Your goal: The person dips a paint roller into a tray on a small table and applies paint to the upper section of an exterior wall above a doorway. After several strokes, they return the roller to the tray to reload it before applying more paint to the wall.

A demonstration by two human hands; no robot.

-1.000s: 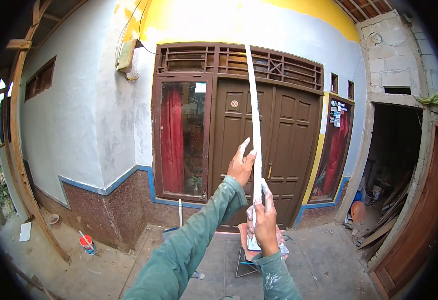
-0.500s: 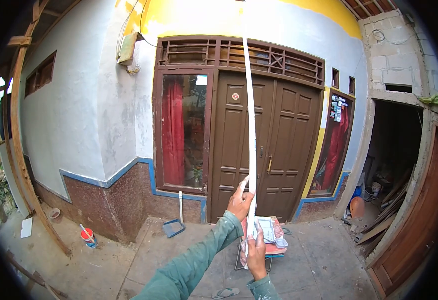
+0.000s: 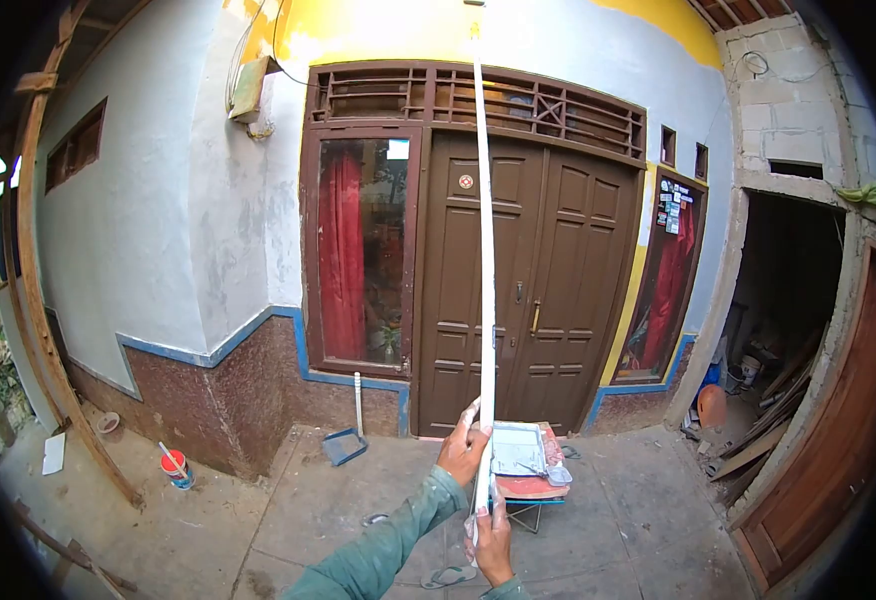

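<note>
A long white pole (image 3: 487, 250) rises from my hands past the brown double door to the yellow and white wall above, where a small roller-like end (image 3: 474, 4) shows at the top edge. My left hand (image 3: 463, 450) is wrapped round the pole's lower part. Below it, my right hand (image 3: 491, 535) grips the pole near its bottom end. Just right of the pole, a white paint tray (image 3: 518, 449) rests on a small red-topped stand (image 3: 533, 488), with a small plastic container (image 3: 559, 475) at its side.
A red bucket (image 3: 175, 466) and a blue dustpan (image 3: 346, 447) stand on the floor at the left. A sandal (image 3: 448, 577) lies near my feet. A wooden post (image 3: 32, 250) leans at far left. Boards (image 3: 768, 440) lie in the right doorway.
Both hands have moved down and slightly left with the pole. The pole's upper end has come into clearer view, and more of the tray and stand shows.
</note>
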